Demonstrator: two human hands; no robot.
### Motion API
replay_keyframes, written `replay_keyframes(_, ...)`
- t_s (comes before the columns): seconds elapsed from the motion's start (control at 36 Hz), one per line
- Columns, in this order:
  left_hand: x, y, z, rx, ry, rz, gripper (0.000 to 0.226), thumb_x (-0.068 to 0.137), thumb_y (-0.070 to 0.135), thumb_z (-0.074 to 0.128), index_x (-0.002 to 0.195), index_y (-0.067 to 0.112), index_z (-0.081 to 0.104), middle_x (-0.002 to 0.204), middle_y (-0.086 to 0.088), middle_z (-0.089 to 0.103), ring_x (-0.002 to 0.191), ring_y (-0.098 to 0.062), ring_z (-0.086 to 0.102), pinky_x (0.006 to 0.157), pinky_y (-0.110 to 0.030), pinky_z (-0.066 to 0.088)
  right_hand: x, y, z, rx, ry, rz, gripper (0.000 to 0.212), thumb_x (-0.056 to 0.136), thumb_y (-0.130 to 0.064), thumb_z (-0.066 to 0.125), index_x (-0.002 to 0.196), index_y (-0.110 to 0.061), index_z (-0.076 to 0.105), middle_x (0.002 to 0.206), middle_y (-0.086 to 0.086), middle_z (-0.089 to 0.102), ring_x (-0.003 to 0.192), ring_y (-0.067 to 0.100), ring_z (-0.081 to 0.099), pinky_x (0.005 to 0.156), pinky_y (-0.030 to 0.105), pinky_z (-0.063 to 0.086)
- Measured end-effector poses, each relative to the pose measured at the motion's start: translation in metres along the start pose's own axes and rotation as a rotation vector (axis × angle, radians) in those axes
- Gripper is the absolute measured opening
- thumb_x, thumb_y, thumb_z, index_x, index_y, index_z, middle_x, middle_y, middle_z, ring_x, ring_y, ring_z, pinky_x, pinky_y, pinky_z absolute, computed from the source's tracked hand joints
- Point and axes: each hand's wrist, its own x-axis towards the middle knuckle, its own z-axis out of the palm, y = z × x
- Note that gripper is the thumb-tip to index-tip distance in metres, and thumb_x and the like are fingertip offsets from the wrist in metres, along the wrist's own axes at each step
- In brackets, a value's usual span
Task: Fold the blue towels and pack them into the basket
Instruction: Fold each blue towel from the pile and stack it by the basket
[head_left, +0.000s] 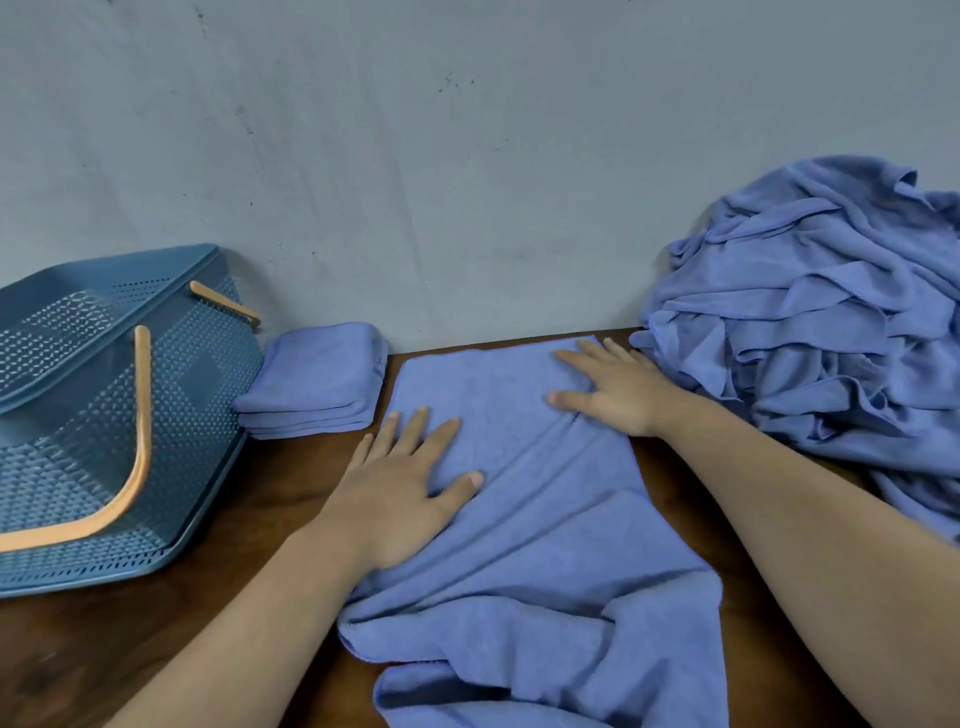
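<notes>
On the wooden table (675, 478), left hand (402, 483) and right hand (615, 389) press flat, fingers spread, on a blue towel (535, 545), gripping nothing

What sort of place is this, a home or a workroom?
Likely a laundry or housekeeping work corner, though it could be a home: a large heap of identical blue towels, a folded stack beside a plastic basket, and a wooden table against a bare grey wall.

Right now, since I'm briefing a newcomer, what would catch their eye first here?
The left hand and right hand lie flat on a blue towel spread mid-table. A big heap of unfolded towels rises at the right; a blue basket and a folded stack sit left.
</notes>
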Motion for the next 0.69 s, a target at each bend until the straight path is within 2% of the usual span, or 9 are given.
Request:
replay_keyframes(0.11, 0.004, -0.004, 0.001, -0.058, 0.081, -0.017, 0.077, 0.1, 0.08, 0.024, 0.167, 0.046, 0.007, 0.176, 0.015, -0.006, 0.162, -0.012, -0.012, 0.133, -0.041, 0.0, -0.001, 0.002, 0.006, 0.034, 0.136, -0.029, 0.088, 0.09, -0.089, 0.037, 0.165, -0.047, 0.02, 0.177, -0.006, 0.009, 0.163, 0.02, 0.006, 0.131, 0.049, 0.012)
replay_keyframes(0.19, 0.004, -0.009, 0.004, -0.216, 0.246, 0.012, 0.065, 0.106, 0.063, 0.042, 0.163, 0.035, 0.033, 0.172, 0.01, 0.027, 0.161, -0.014, 0.018, 0.131, -0.039, 0.018, -0.012, 0.002, 0.008, 0.07, 0.259, -0.105, 0.075, 0.099, -0.073, 0.047, 0.162, -0.033, 0.038, 0.171, -0.002, 0.031, 0.156, 0.02, 0.028, 0.127, 0.042, 0.026)
replay_keyframes(0.25, -0.002, -0.01, 0.002, -0.386, 0.365, 0.036, 0.044, 0.107, 0.049, 0.051, 0.148, 0.032, 0.055, 0.155, 0.014, 0.052, 0.145, -0.008, 0.044, 0.121, -0.031, 0.035, -0.023, 0.001, 0.009, 0.134, 0.312, -0.158, 0.062, 0.103, -0.059, 0.052, 0.154, -0.025, 0.05, 0.162, -0.004, 0.044, 0.149, 0.017, 0.04, 0.122, 0.034, 0.033)
replay_keyframes(0.33, -0.019, -0.008, -0.004, -0.588, 0.512, 0.051, 0.015, 0.109, 0.034, 0.055, 0.113, 0.038, 0.069, 0.119, 0.026, 0.069, 0.113, 0.003, 0.061, 0.095, -0.02, 0.046, -0.048, -0.004, 0.009, 0.233, 0.319, -0.203, 0.045, 0.107, -0.048, 0.055, 0.145, -0.024, 0.059, 0.15, -0.01, 0.052, 0.136, 0.006, 0.048, 0.111, 0.025, 0.039)
replay_keyframes(0.39, -0.032, -0.009, -0.006, -0.64, 0.577, 0.061, 0.019, 0.109, 0.028, 0.056, 0.101, 0.036, 0.071, 0.108, 0.022, 0.072, 0.104, -0.002, 0.064, 0.089, -0.023, 0.047, -0.071, -0.006, 0.01, 0.286, 0.33, -0.217, 0.038, 0.107, -0.042, 0.057, 0.14, -0.023, 0.062, 0.144, -0.013, 0.055, 0.12, -0.01, 0.051, 0.103, 0.017, 0.04)
replay_keyframes(0.44, -0.045, -0.012, -0.005, -0.679, 0.598, 0.058, 0.021, 0.109, 0.025, 0.056, 0.097, 0.032, 0.071, 0.103, 0.015, 0.072, 0.101, -0.009, 0.065, 0.091, -0.032, 0.051, -0.096, -0.009, 0.011, 0.337, 0.334, -0.217, 0.036, 0.107, -0.042, 0.056, 0.138, -0.025, 0.064, 0.139, -0.016, 0.057, 0.116, -0.016, 0.051, 0.098, 0.009, 0.039)
replay_keyframes(0.5, -0.058, -0.015, -0.003, -0.705, 0.598, 0.044, 0.021, 0.109, 0.025, 0.056, 0.095, 0.031, 0.071, 0.099, 0.011, 0.071, 0.098, -0.013, 0.065, 0.09, -0.037, 0.051, -0.123, -0.012, 0.013, 0.37, 0.339, -0.217, 0.035, 0.107, -0.044, 0.056, 0.134, -0.027, 0.067, 0.137, -0.017, 0.058, 0.124, -0.014, 0.049, 0.101, 0.008, 0.039)
replay_keyframes(0.56, -0.073, -0.017, -0.002, -0.716, 0.616, 0.035, 0.02, 0.107, 0.023, 0.058, 0.094, 0.03, 0.07, 0.097, 0.009, 0.071, 0.096, -0.016, 0.065, 0.088, -0.04, 0.052, -0.149, -0.015, 0.014, 0.398, 0.348, -0.214, 0.029, 0.106, -0.043, 0.057, 0.128, -0.028, 0.07, 0.133, -0.02, 0.06, 0.126, -0.008, 0.052, 0.103, 0.014, 0.042)
replay_keyframes(0.69, -0.118, -0.012, 0.004, -0.592, 0.639, 0.084, 0.02, 0.102, 0.018, 0.064, 0.085, 0.029, 0.064, 0.084, 0.006, 0.06, 0.08, -0.017, 0.057, 0.074, -0.036, 0.048, -0.22, -0.026, 0.015, 0.429, 0.342, -0.208, 0.014, 0.105, -0.037, 0.062, 0.115, -0.039, 0.071, 0.13, -0.023, 0.06, 0.127, 0.004, 0.053, 0.1, 0.024, 0.044)
